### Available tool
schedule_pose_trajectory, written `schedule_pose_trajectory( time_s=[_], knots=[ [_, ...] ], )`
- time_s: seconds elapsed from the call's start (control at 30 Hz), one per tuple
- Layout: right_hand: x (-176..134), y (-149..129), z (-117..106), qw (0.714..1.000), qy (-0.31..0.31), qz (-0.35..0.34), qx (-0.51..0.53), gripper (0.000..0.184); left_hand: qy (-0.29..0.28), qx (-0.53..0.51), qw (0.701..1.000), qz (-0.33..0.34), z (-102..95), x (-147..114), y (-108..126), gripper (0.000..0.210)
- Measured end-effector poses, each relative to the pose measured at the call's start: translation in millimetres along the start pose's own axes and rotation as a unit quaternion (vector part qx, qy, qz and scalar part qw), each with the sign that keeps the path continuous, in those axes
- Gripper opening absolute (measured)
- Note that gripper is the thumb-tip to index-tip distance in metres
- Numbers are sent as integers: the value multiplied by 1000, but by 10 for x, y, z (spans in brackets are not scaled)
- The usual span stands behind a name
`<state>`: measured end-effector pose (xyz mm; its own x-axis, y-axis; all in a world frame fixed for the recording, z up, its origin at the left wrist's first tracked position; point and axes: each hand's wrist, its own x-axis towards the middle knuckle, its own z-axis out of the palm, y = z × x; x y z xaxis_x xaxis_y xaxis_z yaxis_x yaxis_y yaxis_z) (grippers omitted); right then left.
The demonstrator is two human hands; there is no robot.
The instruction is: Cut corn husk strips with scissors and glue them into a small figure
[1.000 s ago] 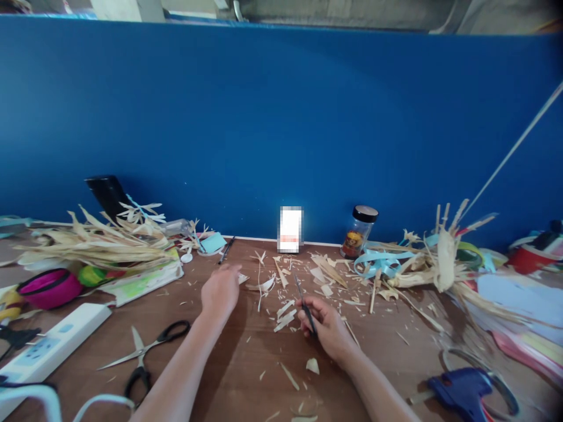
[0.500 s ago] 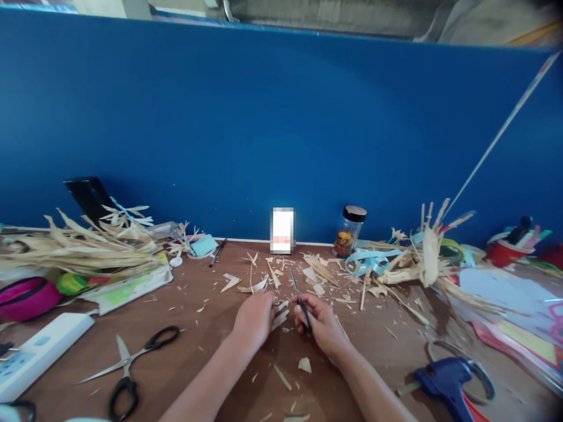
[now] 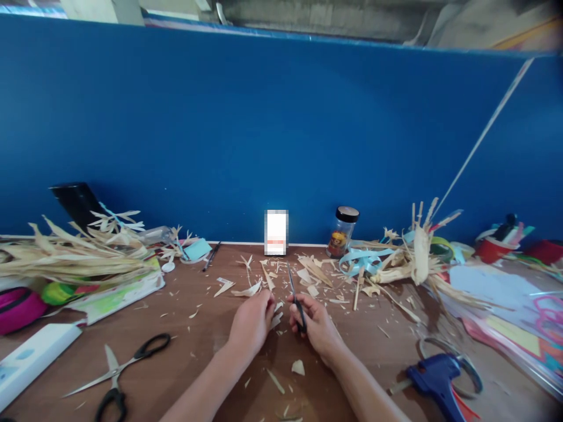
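Note:
My right hand [image 3: 315,328] grips a slim pair of scissors [image 3: 300,316] by its dark handles, the thin blades pointing away from me. Close beside it, my left hand [image 3: 251,321] is closed, thumb and fingers pressed together. What the left fingers pinch, if anything, is hidden by the back of the hand. Pale strips of dried husk [image 3: 277,320] show just right of the left fingers; I cannot tell whether they are held. Beyond the hands lie cut husk pieces [image 3: 317,268] and many small scraps.
Larger open scissors [image 3: 115,370] and a white power strip [image 3: 37,360] lie left. Dried husks [image 3: 79,258] are heaped behind them. A lidded jar [image 3: 342,234], blue ribbon [image 3: 363,261] and a husk figure [image 3: 421,255] stand back right. Nearer lies a blue glue gun [image 3: 435,375].
The whole view has shifted slightly, so things on the table appear farther left. Both hands keep nearly the same pose, the scissors still in the right one.

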<state>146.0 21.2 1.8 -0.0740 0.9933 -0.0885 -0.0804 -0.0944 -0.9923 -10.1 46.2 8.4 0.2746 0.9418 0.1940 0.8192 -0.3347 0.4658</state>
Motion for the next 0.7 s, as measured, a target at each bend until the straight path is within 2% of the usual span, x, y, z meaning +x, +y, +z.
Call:
schedule_pose_trajectory(
  time_s=[0.2, 0.3, 0.37, 0.43, 0.53, 0.63, 0.7],
  knots=[
    [-12, -18, 13, 1000, 5, 1, 11, 40, -33, 8, 999, -28, 67, -49, -19, 14],
    [-7, -9, 13, 1000, 4, -1, 10, 39, -2, -51, 998, -29, 57, -29, 5, 13],
    [0, 2, 12, 1000, -2, -3, 10, 37, 20, -143, 989, -35, 33, 0, 35, 13],
    [6, 10, 14, 1000, -9, -6, 11, 37, 25, -279, 957, -69, 13, 32, 63, 14],
    [10, 28, 24, 1000, -16, -8, 21, 36, 21, -471, 868, -157, 7, 65, 83, 34],
    [16, 73, 33, 999, -30, -15, 28, 35, 22, -583, 782, -219, 10, 76, 84, 32],
    [21, 116, 36, 999, -38, -29, 22, 34, 25, -623, 745, -237, 3, 76, 86, 27]
  ],
)
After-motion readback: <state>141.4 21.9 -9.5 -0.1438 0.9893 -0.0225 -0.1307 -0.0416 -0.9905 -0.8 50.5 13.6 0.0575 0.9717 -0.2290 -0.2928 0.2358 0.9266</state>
